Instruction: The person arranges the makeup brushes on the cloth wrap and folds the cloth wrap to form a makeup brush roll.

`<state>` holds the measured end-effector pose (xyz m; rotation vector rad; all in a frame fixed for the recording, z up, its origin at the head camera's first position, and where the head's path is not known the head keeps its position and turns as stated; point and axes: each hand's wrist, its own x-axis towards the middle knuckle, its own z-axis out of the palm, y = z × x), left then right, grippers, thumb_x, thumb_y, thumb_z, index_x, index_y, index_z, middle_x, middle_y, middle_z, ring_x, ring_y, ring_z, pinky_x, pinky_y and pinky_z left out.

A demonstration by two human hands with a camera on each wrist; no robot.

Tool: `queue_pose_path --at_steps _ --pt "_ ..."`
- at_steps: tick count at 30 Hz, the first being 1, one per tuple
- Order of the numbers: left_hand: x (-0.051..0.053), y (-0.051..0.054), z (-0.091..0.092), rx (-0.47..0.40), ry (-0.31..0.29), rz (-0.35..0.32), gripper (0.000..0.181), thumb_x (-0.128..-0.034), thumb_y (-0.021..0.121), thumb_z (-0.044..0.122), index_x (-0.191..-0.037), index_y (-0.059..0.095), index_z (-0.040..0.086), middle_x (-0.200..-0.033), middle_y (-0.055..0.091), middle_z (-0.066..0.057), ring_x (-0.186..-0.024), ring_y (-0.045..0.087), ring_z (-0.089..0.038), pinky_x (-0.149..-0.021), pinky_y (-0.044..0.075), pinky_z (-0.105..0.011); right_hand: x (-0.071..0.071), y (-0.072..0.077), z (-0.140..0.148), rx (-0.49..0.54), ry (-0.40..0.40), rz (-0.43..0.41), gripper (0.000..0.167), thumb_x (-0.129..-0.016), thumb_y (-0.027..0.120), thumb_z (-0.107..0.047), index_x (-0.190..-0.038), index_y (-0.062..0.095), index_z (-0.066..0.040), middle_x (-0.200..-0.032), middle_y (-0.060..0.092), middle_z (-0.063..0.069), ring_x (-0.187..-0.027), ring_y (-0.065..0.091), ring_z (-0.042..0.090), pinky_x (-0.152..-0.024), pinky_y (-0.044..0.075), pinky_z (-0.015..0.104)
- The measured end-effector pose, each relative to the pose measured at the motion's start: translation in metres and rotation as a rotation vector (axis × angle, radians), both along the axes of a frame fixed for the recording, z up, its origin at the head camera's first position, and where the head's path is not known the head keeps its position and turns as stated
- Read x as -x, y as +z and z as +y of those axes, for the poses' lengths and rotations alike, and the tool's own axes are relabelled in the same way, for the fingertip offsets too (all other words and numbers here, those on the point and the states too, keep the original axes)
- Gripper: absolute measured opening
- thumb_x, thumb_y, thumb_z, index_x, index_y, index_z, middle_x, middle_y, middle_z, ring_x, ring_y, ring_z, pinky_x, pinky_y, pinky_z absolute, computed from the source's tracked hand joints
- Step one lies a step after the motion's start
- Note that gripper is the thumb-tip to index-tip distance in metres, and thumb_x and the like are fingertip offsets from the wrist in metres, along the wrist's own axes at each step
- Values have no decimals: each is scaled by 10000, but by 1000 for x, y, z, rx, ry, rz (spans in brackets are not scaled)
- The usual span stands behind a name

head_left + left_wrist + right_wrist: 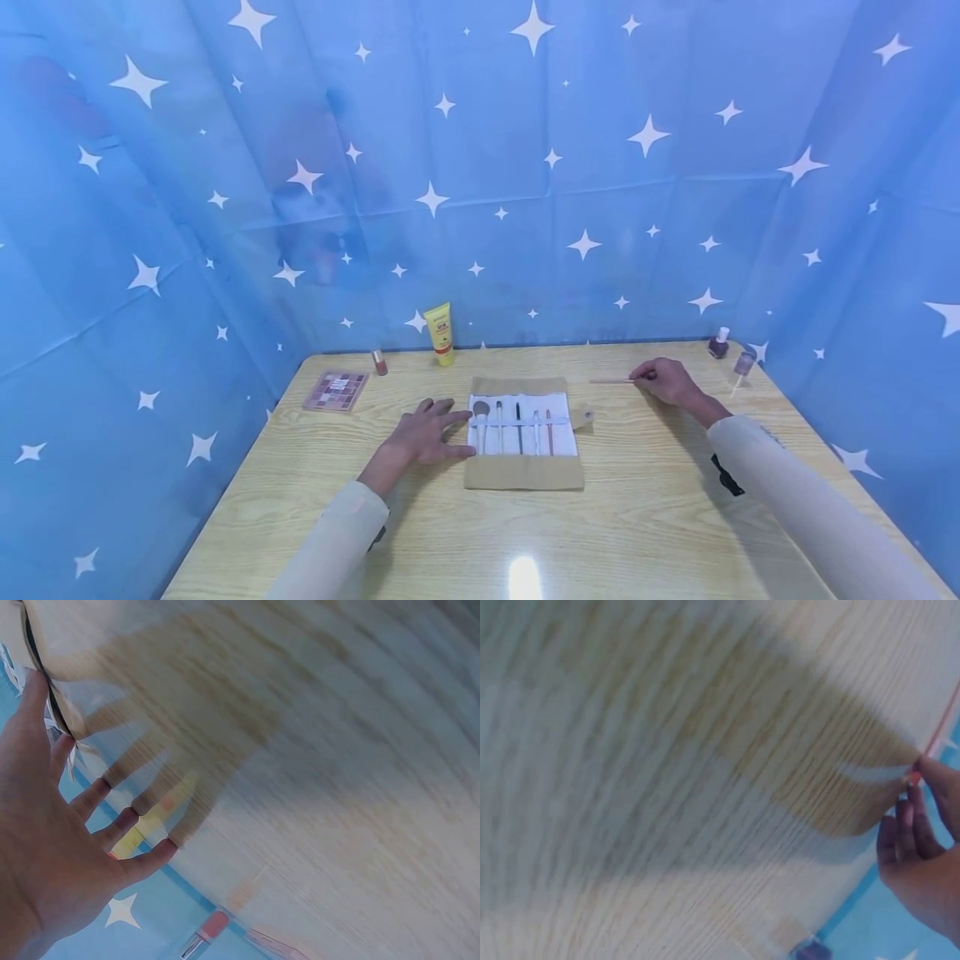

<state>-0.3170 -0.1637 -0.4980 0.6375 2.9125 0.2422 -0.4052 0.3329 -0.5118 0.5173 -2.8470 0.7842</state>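
Right hand [666, 383] pinching a slim pinkish stick [611, 382], right of the brush roll [525, 473]. Left hand [426, 433] spread, holding nothing, at roll's left edge. Five makeup tools [519, 429] already in roll; stick outside, roll unfolded.

Fingers spread, a left hand [64, 840] reaches to a wood-grain table [367, 847]. Beside the hand's thumb is a flat case [31, 637], seen edge-on; behind the hand, a yellow tube [129, 843] and blue star-patterned curtain [161, 900]; past its little finger, a red-ended bottle [214, 924].
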Motion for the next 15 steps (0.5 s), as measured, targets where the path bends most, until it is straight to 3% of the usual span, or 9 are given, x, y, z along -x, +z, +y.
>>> queue_pose_path --at_steps 8,15 --pt "1 0 -1 12 5 19 793 -903 560 783 -1573 451 372 -1676 331 -73 -1525 278 -432 -1130 312 -735 -6 3 2 -14 47 80 59 -958 724 -59 -952 760 -13 -908 758 125 -885 707 361 -845 560 556" --pt "0 0 0 -15 -18 9 773 -915 599 736 -1565 473 337 -1663 349 -109 -1508 296 -459 -1106 327 -751 -19 5 4 47 151 118 51 -940 709 37 -959 723 -8 -865 738 88 -795 690 227 -707 570 332"
